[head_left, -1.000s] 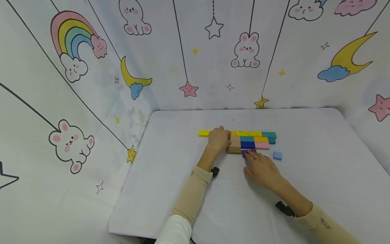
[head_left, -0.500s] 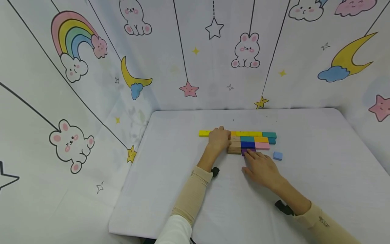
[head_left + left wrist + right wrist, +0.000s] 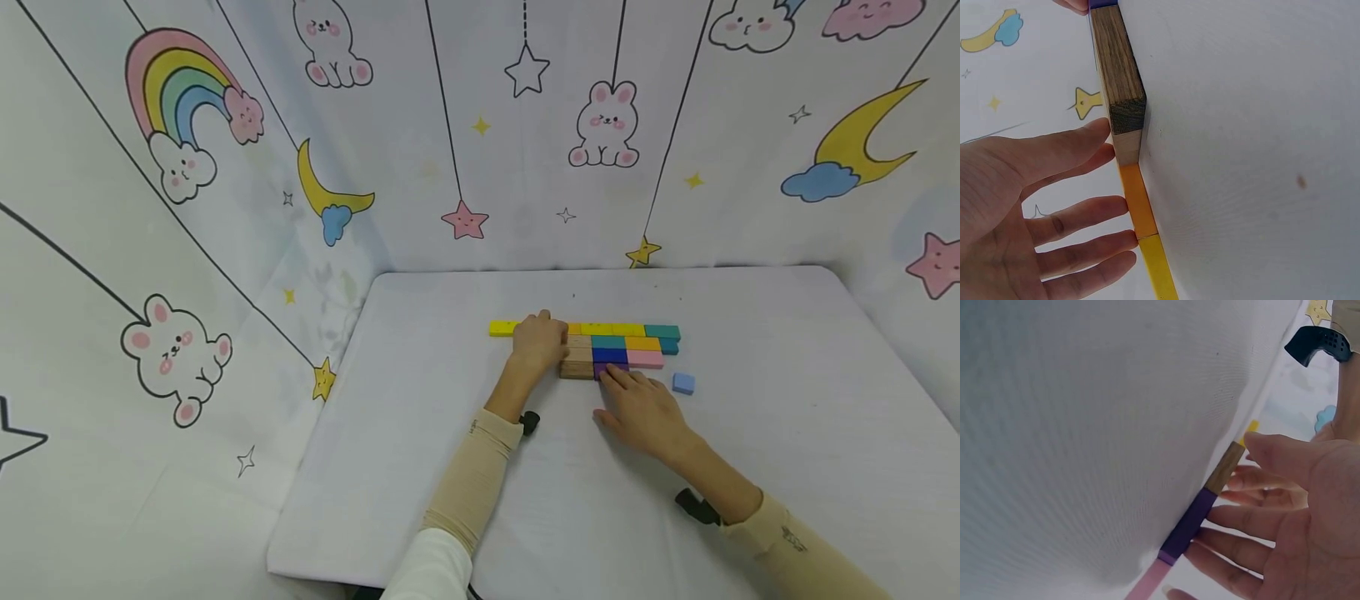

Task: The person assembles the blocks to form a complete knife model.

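Observation:
My right hand (image 3: 647, 415) lies over a purple block (image 3: 1188, 524), its nearly straight fingertips touching the top. That block sits against a dark blue block (image 3: 611, 356) and beside a brown wooden block (image 3: 1119, 59). At the left end of the block rows, my left hand (image 3: 538, 343) rests its extended fingers on an orange block (image 3: 1139, 200) and the wooden blocks around it. Part of the long back row, with a yellow block (image 3: 502, 328) at its end, is hidden under this hand.
A small light blue block (image 3: 683, 383) lies apart, to the right of the rows. Pink (image 3: 646, 359) and teal (image 3: 663, 332) blocks form the rows' right side. The white-covered table (image 3: 420, 450) meets a patterned cloth wall (image 3: 405, 167) behind and at left.
The purple block, slightly askew and apart at first, has slid left and away from me until it lines up with its neighbours. My right hand moved with it; the left stayed still.

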A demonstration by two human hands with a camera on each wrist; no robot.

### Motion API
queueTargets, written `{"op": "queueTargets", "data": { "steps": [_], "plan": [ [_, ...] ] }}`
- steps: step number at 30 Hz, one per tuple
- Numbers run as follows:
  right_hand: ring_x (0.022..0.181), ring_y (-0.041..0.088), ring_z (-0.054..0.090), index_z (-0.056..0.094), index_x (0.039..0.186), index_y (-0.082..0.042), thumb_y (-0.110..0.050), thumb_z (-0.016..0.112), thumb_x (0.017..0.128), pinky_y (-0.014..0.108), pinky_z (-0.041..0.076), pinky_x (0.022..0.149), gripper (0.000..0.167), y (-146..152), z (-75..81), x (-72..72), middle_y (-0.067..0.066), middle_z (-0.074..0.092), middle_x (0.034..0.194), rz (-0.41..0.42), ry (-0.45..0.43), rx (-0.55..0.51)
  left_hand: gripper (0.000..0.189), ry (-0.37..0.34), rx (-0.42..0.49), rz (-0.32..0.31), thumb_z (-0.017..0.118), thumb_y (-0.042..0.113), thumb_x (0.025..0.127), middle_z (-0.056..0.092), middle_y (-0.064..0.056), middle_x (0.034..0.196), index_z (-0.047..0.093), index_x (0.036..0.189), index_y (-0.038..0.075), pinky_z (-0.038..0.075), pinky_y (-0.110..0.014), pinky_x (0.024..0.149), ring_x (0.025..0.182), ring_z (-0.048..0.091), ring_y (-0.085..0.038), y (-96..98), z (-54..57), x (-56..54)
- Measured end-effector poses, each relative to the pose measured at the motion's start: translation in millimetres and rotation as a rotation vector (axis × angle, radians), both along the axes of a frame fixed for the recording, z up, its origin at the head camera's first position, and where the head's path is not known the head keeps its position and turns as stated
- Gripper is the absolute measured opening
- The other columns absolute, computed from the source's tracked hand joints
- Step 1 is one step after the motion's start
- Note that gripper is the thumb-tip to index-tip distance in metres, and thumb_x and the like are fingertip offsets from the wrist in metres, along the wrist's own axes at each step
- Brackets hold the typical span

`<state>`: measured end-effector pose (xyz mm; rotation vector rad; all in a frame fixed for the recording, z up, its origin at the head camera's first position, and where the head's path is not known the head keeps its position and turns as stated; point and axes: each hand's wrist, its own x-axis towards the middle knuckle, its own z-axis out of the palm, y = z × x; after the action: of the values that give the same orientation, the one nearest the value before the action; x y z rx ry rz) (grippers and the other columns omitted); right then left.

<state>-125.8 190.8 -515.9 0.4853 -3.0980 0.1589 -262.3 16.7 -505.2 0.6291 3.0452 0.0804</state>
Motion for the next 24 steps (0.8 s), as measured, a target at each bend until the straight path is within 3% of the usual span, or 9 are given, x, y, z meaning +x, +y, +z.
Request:
{"op": "queueTargets", "data": {
  "steps": [14,24],
  "plan": [
    [0.140,0.046,0.049,0.054,0.149,0.001,-0.042,0.077,0.094,0.066,0.044,0.107,0.073,-0.7,-0.6,-2.8,0.025,0.049,0.154,-0.009,-0.012,0.005,0.018,0.006,-0.008,-0.002,0.074,0.046,0.096,0.061,0.003,0.101,0.073,0.097,0.028,0.052,-0.032,0.071,0.086,0.057,-0.016,-0.1,1.1,0.2],
    [0.142,0.046,0.045,0.052,0.151,0.000,-0.042,0.076,0.095,0.065,0.041,0.110,0.074,-1.0,-1.8,-4.3,0.025,0.047,0.155,-0.049,-0.061,-0.056,0.021,-0.012,-0.003,0.002,0.074,0.048,0.095,0.060,0.003,0.099,0.070,0.093,0.027,0.049,-0.031,0.071,0.084,0.055,-0.016,0.0,1.7,1.2]
  ]
}}
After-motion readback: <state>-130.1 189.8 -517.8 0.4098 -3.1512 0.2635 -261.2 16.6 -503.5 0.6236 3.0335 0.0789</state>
